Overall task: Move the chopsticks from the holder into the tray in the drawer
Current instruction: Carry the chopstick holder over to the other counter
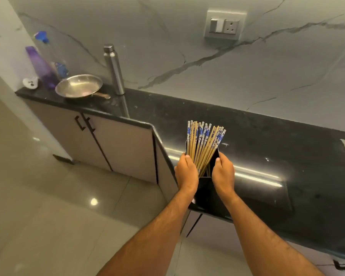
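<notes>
Open tabletop right of the holder

Bare dark tabletop (267, 156) stretches right and far of the holder (205, 188); far left, a pan (78, 86), steel bottle (114, 70) and purple bottle (41, 67) crowd the corner.

Dim, warm indoor light with strong wide-angle bending.
The black worktop (267, 148) carried long bright streaks of glare to the right of the hands, and the glossy floor (48, 206) showed a small round glint from a lamp overhead. Straight edges curved toward the frame's borders. The far bottles (41, 66) looked soft; shadows were faint and diffuse.
</notes>
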